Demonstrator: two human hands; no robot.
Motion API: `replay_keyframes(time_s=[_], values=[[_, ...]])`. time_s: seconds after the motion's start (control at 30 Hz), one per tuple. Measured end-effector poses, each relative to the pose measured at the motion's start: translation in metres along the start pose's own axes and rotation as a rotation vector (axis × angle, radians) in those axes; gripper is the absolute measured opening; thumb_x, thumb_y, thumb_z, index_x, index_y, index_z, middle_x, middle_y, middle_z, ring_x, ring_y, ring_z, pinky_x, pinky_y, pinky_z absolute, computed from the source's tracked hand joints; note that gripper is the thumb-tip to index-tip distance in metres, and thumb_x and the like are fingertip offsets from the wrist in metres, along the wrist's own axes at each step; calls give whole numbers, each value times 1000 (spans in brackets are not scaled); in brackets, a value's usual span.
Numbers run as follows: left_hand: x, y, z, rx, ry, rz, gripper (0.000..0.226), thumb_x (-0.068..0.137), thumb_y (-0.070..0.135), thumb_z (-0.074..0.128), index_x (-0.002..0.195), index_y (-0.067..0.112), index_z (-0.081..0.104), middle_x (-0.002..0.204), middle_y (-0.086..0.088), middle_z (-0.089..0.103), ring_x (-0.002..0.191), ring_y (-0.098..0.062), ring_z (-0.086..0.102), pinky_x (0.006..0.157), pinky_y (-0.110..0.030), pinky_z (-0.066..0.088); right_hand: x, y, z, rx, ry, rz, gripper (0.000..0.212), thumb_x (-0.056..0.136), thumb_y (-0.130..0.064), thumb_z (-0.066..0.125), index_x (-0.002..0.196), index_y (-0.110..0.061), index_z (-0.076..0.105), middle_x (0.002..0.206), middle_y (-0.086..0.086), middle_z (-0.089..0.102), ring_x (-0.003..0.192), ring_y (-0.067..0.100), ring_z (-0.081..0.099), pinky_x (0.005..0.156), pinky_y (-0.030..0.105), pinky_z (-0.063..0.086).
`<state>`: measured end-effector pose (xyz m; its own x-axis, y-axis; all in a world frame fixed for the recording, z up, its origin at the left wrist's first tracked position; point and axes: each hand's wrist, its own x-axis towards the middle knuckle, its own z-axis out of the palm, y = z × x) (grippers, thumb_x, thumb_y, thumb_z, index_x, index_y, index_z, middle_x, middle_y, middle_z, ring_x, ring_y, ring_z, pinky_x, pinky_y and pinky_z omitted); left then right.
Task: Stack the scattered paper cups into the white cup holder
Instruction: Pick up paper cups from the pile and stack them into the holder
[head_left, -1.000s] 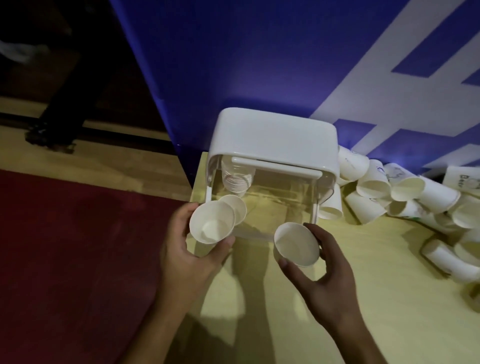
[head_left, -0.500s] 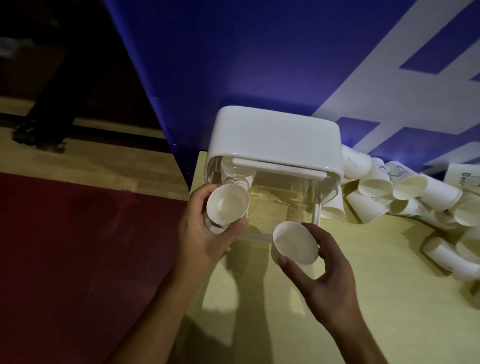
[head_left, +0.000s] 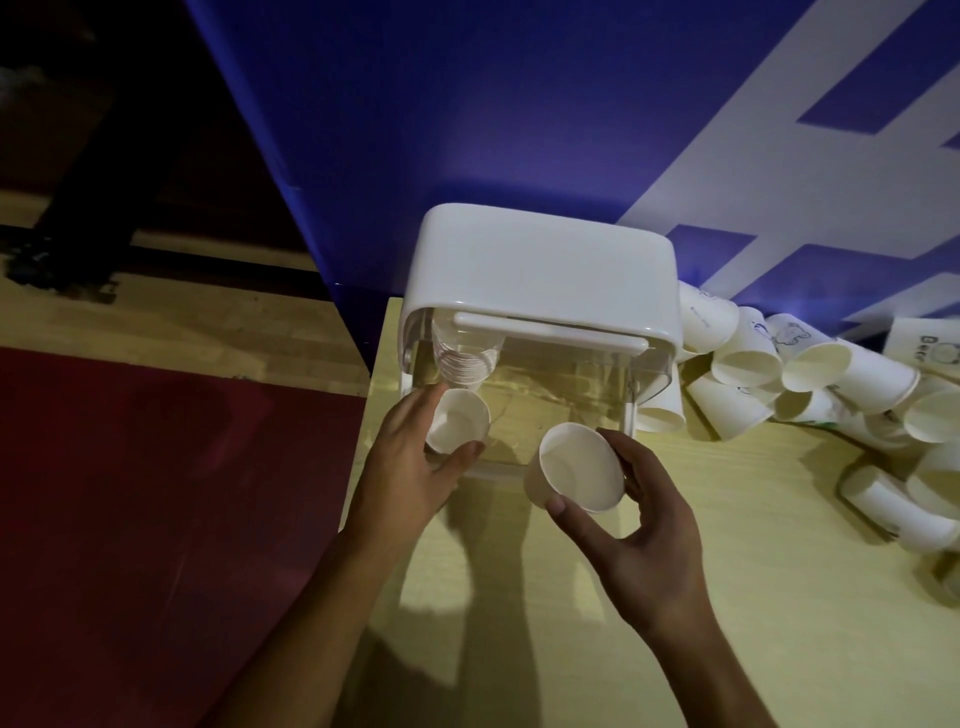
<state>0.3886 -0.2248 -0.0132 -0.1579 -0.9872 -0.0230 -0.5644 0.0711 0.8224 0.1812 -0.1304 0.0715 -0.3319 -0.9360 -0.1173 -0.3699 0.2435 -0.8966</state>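
Note:
The white cup holder (head_left: 540, 265) with clear walls stands at the table's back left, against a blue wall. A stack of cups (head_left: 465, 358) hangs inside it on the left. My left hand (head_left: 410, 467) grips a white paper cup (head_left: 457, 427) just under that stack, its mouth toward me. My right hand (head_left: 644, 525) holds a second white paper cup (head_left: 576, 467) in front of the holder's lower edge, thumb on the near rim. Several loose paper cups (head_left: 810, 374) lie scattered to the right of the holder.
The yellow table (head_left: 753, 597) ends at its left edge just beside the holder, with red floor (head_left: 156, 493) below. The blue and white wall (head_left: 519, 104) stands right behind the holder. More cups (head_left: 893, 504) lie near the right edge of the view.
My left hand has carried its cup up and to the right, from in front of the holder's left corner to just under the hanging stack. My right hand has barely moved.

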Motion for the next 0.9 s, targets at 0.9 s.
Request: replay_keyframes(time_s=[0.9], values=[[-3, 29, -40, -313, 100, -17, 47, 106, 40, 44, 145, 19, 60, 138, 13, 64, 130, 3, 57, 100, -10, 46, 50, -21, 79, 5, -54, -223, 67, 70, -44, 94, 126, -32, 60, 119, -18, 67, 112, 4, 64, 90, 24, 55]])
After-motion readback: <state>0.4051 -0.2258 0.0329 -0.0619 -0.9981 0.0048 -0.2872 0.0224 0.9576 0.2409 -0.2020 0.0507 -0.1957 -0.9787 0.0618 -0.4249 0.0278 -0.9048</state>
